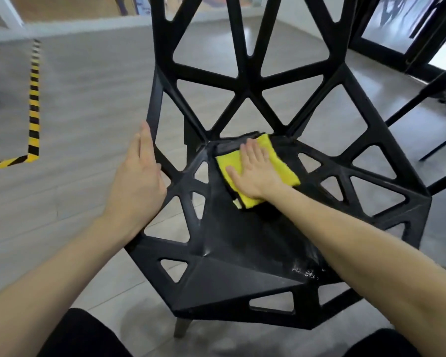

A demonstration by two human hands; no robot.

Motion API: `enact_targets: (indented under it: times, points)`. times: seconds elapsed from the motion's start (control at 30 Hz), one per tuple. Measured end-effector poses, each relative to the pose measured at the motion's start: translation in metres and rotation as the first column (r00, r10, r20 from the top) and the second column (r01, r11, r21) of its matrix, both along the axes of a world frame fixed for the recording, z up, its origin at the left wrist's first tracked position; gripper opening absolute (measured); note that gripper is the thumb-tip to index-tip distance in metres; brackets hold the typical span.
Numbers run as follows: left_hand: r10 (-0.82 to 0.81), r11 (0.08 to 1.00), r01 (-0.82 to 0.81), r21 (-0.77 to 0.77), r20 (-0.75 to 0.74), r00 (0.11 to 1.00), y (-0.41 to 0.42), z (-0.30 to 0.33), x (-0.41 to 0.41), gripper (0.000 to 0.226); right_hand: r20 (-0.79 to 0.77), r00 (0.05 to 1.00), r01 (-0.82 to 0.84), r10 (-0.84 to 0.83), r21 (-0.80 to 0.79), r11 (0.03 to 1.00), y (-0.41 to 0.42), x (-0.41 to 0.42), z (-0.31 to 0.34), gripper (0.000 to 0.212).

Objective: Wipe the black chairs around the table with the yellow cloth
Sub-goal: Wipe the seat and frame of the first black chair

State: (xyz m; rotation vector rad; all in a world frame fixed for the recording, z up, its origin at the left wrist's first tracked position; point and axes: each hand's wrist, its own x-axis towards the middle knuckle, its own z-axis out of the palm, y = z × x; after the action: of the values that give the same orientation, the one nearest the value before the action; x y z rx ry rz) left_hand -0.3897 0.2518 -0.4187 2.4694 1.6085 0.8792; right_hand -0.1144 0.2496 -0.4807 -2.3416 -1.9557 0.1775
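A black chair (242, 253) with triangular cut-outs fills the middle of the head view, its backrest rising toward the top. A folded yellow cloth (281, 163) lies flat at the back of the seat. My right hand (255, 173) presses on the cloth with straight fingers spread over it. My left hand (139, 173) rests on the chair's left side rim, fingers pointing up along the edge; the thumb is hidden behind the frame.
Grey wood-look floor (88, 99) surrounds the chair. Yellow-and-black hazard tape (34, 104) runs along the floor at left. Thin black legs (422, 104) of other furniture stand at the right. My dark-clothed knees (83, 336) show at the bottom edge.
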Motion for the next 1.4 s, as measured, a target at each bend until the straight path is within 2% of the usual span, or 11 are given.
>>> enact_targets:
  times: [0.13,0.3,0.37,0.6,0.77,0.87,0.97,1.03,1.17,1.3,1.4]
  points:
    - [-0.009,1.000,0.008,0.018,0.032,0.999,0.001,-0.004,-0.004,0.086,-0.146,0.930,-0.329,0.337,0.075,0.941,0.013,-0.069,0.006,0.071]
    - [-0.021,0.998,0.030,-0.061,0.145,0.989,0.005,-0.005,-0.011,0.087,0.169,0.984,0.055,-0.056,0.011,0.998,-0.013,0.080,0.003,0.095]
    - [-0.020,0.997,0.033,-0.073,0.166,0.986,0.003,-0.005,-0.008,0.088,0.163,0.971,0.175,-0.175,0.013,0.984,-0.018,0.096,0.006,0.094]
    - [-0.011,0.993,0.033,-0.116,0.191,0.981,0.000,-0.001,-0.012,0.089,-0.129,0.978,-0.156,0.166,0.083,0.984,0.028,-0.069,0.003,0.073]
    - [-0.026,0.989,0.061,-0.131,0.255,0.967,-0.005,0.004,-0.009,0.086,0.150,0.986,0.069,-0.080,0.076,0.995,0.001,0.060,0.000,0.090]
    - [-0.026,0.989,0.064,-0.130,0.272,0.962,-0.001,0.003,-0.009,0.087,0.101,0.970,0.215,-0.220,0.059,0.975,0.005,0.061,0.002,0.084]
    - [-0.031,0.989,0.071,-0.133,0.281,0.959,0.000,0.002,-0.009,0.088,0.123,0.991,0.018,-0.043,0.200,0.980,0.039,-0.032,-0.018,0.071]
    - [-0.034,0.988,0.076,-0.135,0.290,0.957,-0.001,0.001,-0.011,0.088,-0.002,1.000,0.006,-0.006,0.213,0.977,0.049,-0.082,-0.017,0.070]
    - [-0.012,0.984,0.060,-0.165,0.275,0.961,0.002,0.001,-0.017,0.089,-0.062,0.993,-0.087,0.101,0.191,0.978,0.030,-0.032,-0.003,0.073]
    - [-0.019,0.982,0.073,-0.176,0.291,0.957,0.002,0.002,-0.015,0.089,0.049,0.989,0.130,-0.138,0.139,0.982,0.010,0.076,-0.001,0.075]
    - [-0.023,0.985,0.075,-0.156,0.310,0.951,0.003,0.000,-0.013,0.089,0.049,0.978,0.193,-0.202,0.148,0.970,0.018,0.070,-0.002,0.077]
